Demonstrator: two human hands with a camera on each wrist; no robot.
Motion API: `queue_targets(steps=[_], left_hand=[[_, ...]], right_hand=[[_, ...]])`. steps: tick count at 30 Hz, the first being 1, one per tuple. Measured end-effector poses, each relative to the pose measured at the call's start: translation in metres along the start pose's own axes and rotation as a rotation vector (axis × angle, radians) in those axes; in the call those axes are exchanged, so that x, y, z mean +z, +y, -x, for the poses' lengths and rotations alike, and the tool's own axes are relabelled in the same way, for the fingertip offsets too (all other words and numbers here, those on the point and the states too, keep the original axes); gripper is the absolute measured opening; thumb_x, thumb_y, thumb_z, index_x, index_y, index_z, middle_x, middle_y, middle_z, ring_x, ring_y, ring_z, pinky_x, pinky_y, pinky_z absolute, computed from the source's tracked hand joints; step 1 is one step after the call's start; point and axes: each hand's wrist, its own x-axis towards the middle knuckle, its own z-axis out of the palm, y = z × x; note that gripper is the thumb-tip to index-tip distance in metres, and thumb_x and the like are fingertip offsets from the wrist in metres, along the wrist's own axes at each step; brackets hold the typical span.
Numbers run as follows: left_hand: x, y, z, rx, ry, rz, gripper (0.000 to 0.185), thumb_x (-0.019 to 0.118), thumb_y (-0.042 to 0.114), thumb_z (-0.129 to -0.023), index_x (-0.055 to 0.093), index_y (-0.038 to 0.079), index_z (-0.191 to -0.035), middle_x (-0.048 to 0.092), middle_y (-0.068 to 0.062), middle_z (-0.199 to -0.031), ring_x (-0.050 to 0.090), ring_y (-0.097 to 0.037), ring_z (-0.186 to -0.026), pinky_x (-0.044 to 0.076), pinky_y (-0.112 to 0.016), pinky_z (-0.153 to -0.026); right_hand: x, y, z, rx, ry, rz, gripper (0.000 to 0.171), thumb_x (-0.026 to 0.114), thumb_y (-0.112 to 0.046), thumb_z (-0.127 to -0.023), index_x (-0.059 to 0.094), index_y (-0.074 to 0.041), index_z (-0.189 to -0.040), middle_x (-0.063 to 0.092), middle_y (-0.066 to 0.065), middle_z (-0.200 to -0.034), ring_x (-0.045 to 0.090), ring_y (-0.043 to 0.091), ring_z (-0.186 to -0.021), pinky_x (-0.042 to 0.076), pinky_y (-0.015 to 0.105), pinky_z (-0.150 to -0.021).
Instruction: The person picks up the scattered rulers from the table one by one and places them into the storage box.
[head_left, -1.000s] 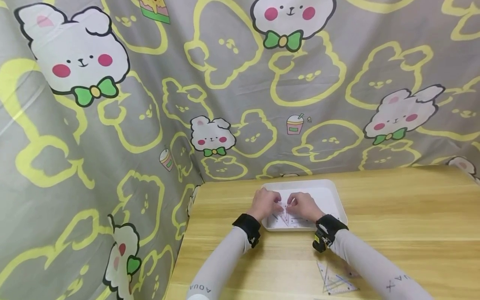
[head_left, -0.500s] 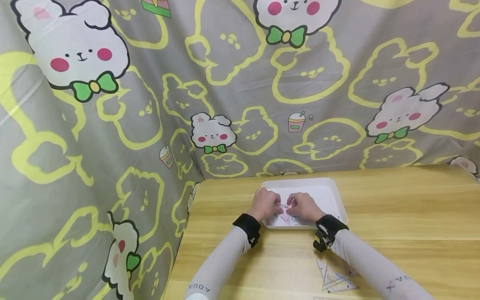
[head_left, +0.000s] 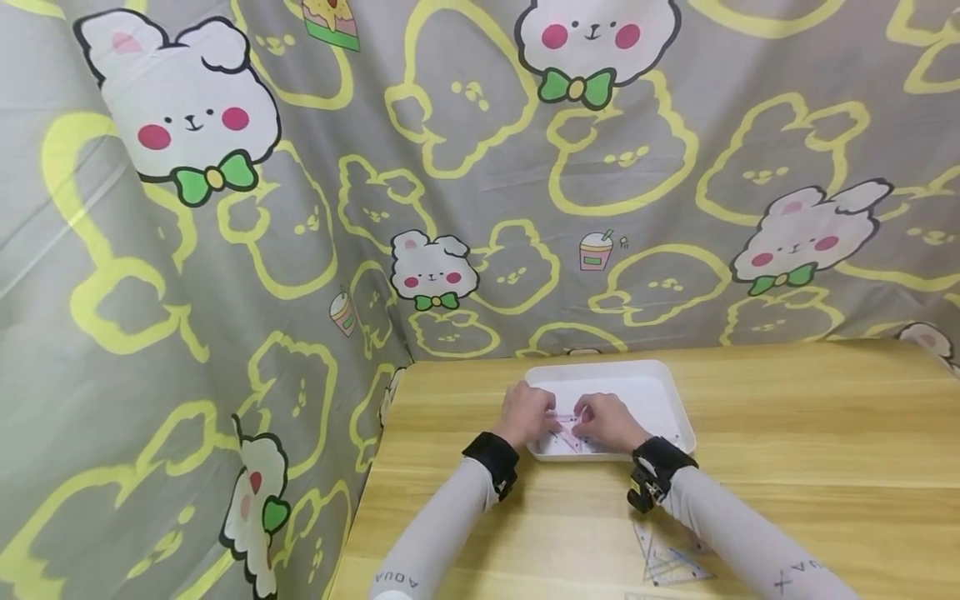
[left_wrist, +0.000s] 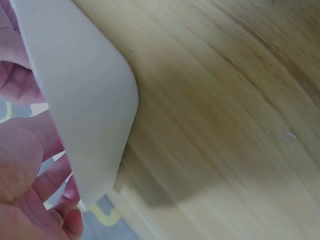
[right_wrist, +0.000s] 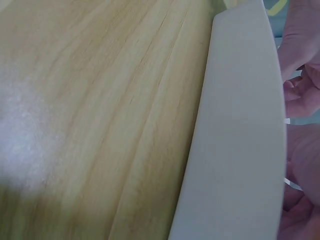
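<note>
Lower centre of head view: left hand [head_left: 528, 411] and right hand [head_left: 606, 419] meet over the white tray [head_left: 660, 377], fingers curled, pinching clear set squares [head_left: 570, 431] lying inside it; exact hold too small to confirm. More clear rulers [head_left: 667, 562] wait on the table [head_left: 825, 433], bottom right, so sorting looks part done. Sleeve print reads "AQUA".
</note>
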Motion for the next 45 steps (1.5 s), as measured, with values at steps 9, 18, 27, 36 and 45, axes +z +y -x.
queue_targets(steps=[9, 18, 27, 36, 45], left_hand=[[-0.013, -0.008, 0.024, 0.081, 0.136, 0.104, 0.032, 0.083, 0.036, -0.090, 0.078, 0.013, -0.113, 0.078, -0.001, -0.104, 0.065, -0.022, -0.097, 0.046, -0.039, -0.089], [-0.022, 0.006, 0.068, 0.152, 0.204, 0.215, 0.037, 0.083, 0.035, -0.091, 0.075, 0.009, -0.116, 0.076, -0.004, -0.105, 0.067, -0.018, -0.095, 0.052, -0.032, -0.085], [-0.022, 0.029, 0.116, 0.236, 0.149, 0.283, 0.045, 0.085, 0.044, -0.087, 0.073, 0.014, -0.118, 0.074, 0.001, -0.109, 0.063, -0.011, -0.098, 0.051, -0.024, -0.087], [-0.008, 0.045, 0.170, 0.345, 0.027, 0.257, 0.057, 0.085, 0.056, -0.082, 0.072, 0.019, -0.123, 0.067, 0.009, -0.113, 0.057, 0.000, -0.100, 0.046, -0.014, -0.087], [0.012, 0.060, 0.213, 0.495, -0.176, 0.284, 0.049, 0.080, 0.052, -0.089, 0.072, 0.021, -0.127, 0.060, 0.013, -0.110, 0.044, 0.006, -0.093, 0.033, -0.007, -0.077]], right_hand=[[-0.016, -0.013, 0.025, -0.095, 0.092, 0.049, 0.026, 0.082, -0.011, -0.088, 0.071, 0.003, -0.107, 0.066, 0.002, -0.079, 0.060, 0.015, -0.071, 0.049, 0.034, -0.066], [-0.028, -0.033, 0.079, -0.165, 0.171, 0.054, 0.023, 0.083, -0.013, -0.087, 0.074, -0.004, -0.106, 0.070, 0.000, -0.088, 0.062, 0.013, -0.078, 0.052, 0.032, -0.070], [-0.028, -0.047, 0.142, -0.218, 0.177, 0.100, 0.029, 0.087, -0.019, -0.084, 0.075, -0.011, -0.108, 0.074, 0.003, -0.100, 0.068, 0.016, -0.088, 0.057, 0.032, -0.076], [0.005, -0.047, 0.194, -0.392, 0.181, 0.187, 0.036, 0.092, -0.029, -0.076, 0.073, -0.014, -0.103, 0.065, -0.009, -0.091, 0.061, 0.007, -0.080, 0.052, 0.025, -0.064], [0.040, -0.020, 0.224, -0.520, 0.015, 0.110, 0.046, 0.079, -0.055, -0.088, 0.074, -0.010, -0.095, 0.056, -0.014, -0.087, 0.042, -0.006, -0.078, 0.039, 0.020, -0.059]])
